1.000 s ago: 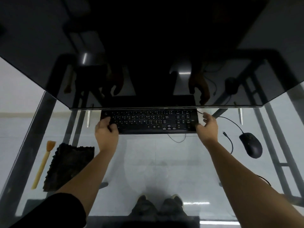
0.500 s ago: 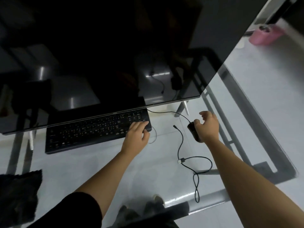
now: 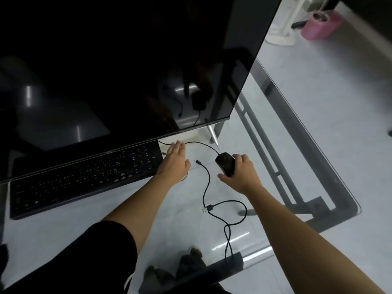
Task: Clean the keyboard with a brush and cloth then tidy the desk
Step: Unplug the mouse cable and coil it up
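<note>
**Right hand on the mouse, left hand flat by the keyboard's end**

The black keyboard lies on the glass worktop, its far edge tucked under the lower edge of a large dark monitor. The left hand lies just off the keyboard's right end with fingers straight and together. Its fingertips reach the thin mouse cord that runs out from under the screen; whether they actually touch it is hard to make out.

The right hand curls around a black mouse, with the fingers over its far right side and the thumb at its near end. Between the two hands a loose black cable snakes across the glass, with a small plug near the left hand, a USB plug nearer the person and a loop trailing to the worktop's near edge. Shoes show through the glass below. A pink object sits on the floor far off to the right.
</note>
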